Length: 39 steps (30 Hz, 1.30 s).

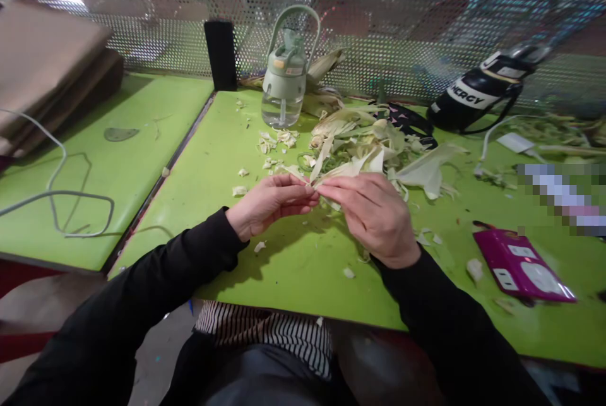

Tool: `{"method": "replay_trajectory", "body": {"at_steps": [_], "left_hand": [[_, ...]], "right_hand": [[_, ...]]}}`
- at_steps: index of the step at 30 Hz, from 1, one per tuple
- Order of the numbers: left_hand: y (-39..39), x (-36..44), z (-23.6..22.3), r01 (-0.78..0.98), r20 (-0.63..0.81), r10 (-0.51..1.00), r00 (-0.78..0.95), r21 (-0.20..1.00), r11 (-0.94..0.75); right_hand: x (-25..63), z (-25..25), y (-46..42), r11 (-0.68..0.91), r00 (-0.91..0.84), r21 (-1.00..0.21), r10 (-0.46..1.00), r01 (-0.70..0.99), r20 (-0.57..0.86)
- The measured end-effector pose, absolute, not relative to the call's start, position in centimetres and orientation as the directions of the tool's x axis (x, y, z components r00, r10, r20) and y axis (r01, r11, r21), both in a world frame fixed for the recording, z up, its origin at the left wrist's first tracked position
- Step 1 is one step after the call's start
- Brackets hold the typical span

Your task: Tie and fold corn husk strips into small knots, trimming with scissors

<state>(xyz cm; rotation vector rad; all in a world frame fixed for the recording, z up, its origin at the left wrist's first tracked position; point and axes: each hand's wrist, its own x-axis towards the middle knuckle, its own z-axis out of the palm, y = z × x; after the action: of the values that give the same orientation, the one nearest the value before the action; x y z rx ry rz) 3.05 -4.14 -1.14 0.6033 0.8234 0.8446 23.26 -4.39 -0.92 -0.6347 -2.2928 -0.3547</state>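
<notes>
Both hands meet above the green table [213, 160], fingertips almost touching. My left hand [277, 203] pinches the end of a pale corn husk [349, 167] between thumb and fingers. From the other side, my right hand [372, 213] is closed on the same husk. Just beyond them lies a loose heap of dried corn husks [360, 125], with some greenish shreds in it. Small torn husk scraps [286, 137] are scattered to the left of the heap and around my hands. My fingers partly hide the gripped piece.
A pale green water bottle [284, 87] stands behind the heap. At the back right a black bottle [473, 93] leans against the perforated metal screen [369, 27]. A magenta pouch [523, 264] lies at right. Stacked cardboard [47, 59] and a grey cable [54, 193] are at left.
</notes>
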Motion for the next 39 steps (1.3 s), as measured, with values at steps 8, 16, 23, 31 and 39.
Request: {"method": "replay_trajectory", "body": {"at_steps": [8,16,23,31,39], "left_hand": [[-4.3,3.1,-1.2,-0.367,-0.345,0.852,0.394,0.791,0.49],[-4.5,3.3,-2.1,0.058,-0.035,0.958,0.284,0.998,0.02],[-4.3,3.0,-2.1,0.026,-0.134,0.899,0.417,0.99,0.135],[-4.4,3.1,-1.7,-0.112,-0.062,0.92,0.387,0.987,0.114],[-4.8,3.2,-1.8,0.258,0.02,0.967,0.253,0.962,-0.087]], "right_hand": [[23.3,-0.8,-4.6,0.767,-0.637,0.22,0.298,0.603,0.711],[22.7,-1.1,-5.3,0.763,-0.612,0.158,0.356,0.626,0.706],[22.3,-2.5,-4.7,0.673,-0.422,-0.282,0.68,0.684,0.599],[21.9,-2.1,-5.2,0.6,-0.283,-0.379,0.727,0.705,0.625],[21.9,-1.6,-5.5,0.702,-0.461,-0.182,0.617,0.688,0.638]]}}
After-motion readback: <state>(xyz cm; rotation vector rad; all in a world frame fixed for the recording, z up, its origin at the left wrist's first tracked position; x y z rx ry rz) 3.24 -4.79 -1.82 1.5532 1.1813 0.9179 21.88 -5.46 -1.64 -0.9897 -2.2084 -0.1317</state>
